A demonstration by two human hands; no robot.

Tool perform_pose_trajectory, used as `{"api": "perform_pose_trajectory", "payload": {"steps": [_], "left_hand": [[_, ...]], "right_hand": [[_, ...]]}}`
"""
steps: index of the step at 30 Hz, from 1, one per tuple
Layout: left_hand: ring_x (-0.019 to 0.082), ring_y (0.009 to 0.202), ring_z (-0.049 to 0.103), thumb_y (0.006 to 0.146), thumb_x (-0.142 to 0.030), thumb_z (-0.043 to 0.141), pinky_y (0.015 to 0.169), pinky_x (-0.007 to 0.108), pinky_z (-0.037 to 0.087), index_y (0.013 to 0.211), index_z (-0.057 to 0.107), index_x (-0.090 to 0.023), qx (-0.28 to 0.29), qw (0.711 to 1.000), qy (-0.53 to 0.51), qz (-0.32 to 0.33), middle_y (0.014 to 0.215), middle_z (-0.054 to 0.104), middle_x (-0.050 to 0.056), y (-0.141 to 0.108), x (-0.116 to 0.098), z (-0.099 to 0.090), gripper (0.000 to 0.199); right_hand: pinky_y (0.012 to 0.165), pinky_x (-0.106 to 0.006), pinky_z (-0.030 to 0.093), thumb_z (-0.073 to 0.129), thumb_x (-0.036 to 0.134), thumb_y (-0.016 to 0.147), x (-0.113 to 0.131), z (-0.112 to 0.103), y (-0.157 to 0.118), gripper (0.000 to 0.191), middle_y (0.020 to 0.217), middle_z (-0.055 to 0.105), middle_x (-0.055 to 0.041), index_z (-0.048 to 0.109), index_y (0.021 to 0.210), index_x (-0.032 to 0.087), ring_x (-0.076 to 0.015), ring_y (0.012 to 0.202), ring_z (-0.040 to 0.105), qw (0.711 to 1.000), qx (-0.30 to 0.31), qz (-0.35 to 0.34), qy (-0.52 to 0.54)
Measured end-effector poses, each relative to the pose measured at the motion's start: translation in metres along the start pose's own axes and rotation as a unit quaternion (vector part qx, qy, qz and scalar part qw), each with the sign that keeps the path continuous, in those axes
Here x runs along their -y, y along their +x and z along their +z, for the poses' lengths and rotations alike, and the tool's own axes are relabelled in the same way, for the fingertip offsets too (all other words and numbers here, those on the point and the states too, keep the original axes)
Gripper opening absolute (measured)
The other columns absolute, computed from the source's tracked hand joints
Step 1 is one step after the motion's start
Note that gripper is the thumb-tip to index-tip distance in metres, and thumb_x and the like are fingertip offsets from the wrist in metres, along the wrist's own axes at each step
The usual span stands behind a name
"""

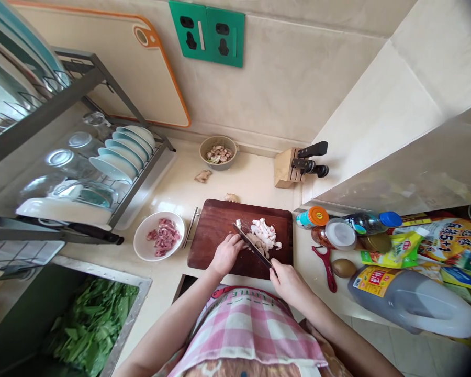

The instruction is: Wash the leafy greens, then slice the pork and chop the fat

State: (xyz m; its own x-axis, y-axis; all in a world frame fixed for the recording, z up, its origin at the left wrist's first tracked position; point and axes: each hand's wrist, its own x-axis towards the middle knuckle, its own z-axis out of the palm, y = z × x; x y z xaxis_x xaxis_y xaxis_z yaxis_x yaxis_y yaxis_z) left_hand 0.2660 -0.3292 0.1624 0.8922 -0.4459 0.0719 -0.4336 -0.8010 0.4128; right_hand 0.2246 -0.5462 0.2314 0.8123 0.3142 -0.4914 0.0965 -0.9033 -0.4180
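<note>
My right hand (286,277) is closed round the handle of a dark knife (255,247), whose blade slants up and left across the brown cutting board (208,225). Beside the blade, my left hand (228,252) rests at the board's near part with its fingers bent together; whatever lies beneath the fingertips is mostly hidden. Pale, whitish meat pieces (265,233) lie heaped on the board right of the blade. A white bowl (140,242) of reddish sliced meat (165,236) stands left of the board.
Behind the board are ginger (203,176), a colander (219,166) and a knife block (284,167). Jars, a red peeler (328,269), a kiwi-like fruit (344,268) and a large bottle (412,298) are on the right. Leafy greens (96,324) fill the sink at left, below a dish rack (129,201).
</note>
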Motion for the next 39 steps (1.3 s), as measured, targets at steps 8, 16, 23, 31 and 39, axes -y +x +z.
{"api": "perform_pose_trajectory", "payload": {"steps": [8, 16, 23, 31, 39], "left_hand": [[0.017, 0.087, 0.05, 0.084, -0.027, 0.048, 0.08, 0.03, 0.045, 0.091, 0.064, -0.021, -0.009, 0.999, -0.045, -0.002, 0.091, 0.059, 0.005, 0.001, 0.0, 0.006, 0.019], [0.015, 0.09, 0.05, 0.084, -0.022, 0.048, 0.08, 0.028, 0.046, 0.093, 0.064, -0.022, -0.045, 0.997, -0.054, 0.01, 0.094, 0.059, 0.004, -0.008, 0.007, 0.007, 0.019], [0.017, 0.092, 0.05, 0.085, -0.027, 0.047, 0.082, 0.029, 0.045, 0.097, 0.064, -0.024, -0.028, 0.998, -0.064, 0.011, 0.096, 0.06, 0.004, -0.004, 0.004, 0.007, 0.021], [0.015, 0.092, 0.051, 0.085, -0.022, 0.045, 0.081, 0.027, 0.046, 0.09, 0.065, -0.022, -0.034, 0.996, -0.077, 0.014, 0.094, 0.06, 0.003, -0.011, 0.01, 0.008, 0.021], [0.015, 0.091, 0.051, 0.086, -0.024, 0.043, 0.082, 0.028, 0.045, 0.092, 0.064, -0.022, -0.044, 0.996, -0.079, 0.015, 0.093, 0.061, 0.004, -0.01, 0.008, 0.011, 0.022]], "right_hand": [[0.063, -0.024, 0.036, 0.032, 0.022, 0.087, 0.039, -0.002, 0.051, 0.025, 0.084, 0.064, -0.009, 0.051, 0.101, 0.016, -0.0161, 0.076, 0.06, 0.999, 0.021, 0.014, -0.025], [0.06, -0.023, 0.033, 0.031, 0.025, 0.087, 0.017, -0.002, 0.035, 0.026, 0.079, 0.064, -0.0056, 0.053, 0.099, 0.018, -0.015, 0.072, 0.06, 1.0, 0.016, 0.002, -0.012], [0.055, -0.023, 0.031, 0.031, 0.025, 0.087, 0.019, -0.004, 0.022, 0.025, 0.072, 0.063, -0.0045, 0.052, 0.097, 0.018, -0.0141, 0.064, 0.059, 0.997, 0.059, 0.031, -0.038], [0.068, -0.024, 0.037, 0.034, 0.022, 0.085, 0.03, -0.004, 0.059, 0.026, 0.096, 0.064, -0.0084, 0.052, 0.103, 0.017, -0.0161, 0.084, 0.059, 0.999, -0.002, -0.031, 0.01], [0.056, -0.023, 0.032, 0.032, 0.025, 0.086, 0.012, -0.007, 0.019, 0.024, 0.073, 0.063, -0.0048, 0.054, 0.093, 0.018, -0.0142, 0.065, 0.059, 0.998, 0.059, 0.01, -0.026]]}}
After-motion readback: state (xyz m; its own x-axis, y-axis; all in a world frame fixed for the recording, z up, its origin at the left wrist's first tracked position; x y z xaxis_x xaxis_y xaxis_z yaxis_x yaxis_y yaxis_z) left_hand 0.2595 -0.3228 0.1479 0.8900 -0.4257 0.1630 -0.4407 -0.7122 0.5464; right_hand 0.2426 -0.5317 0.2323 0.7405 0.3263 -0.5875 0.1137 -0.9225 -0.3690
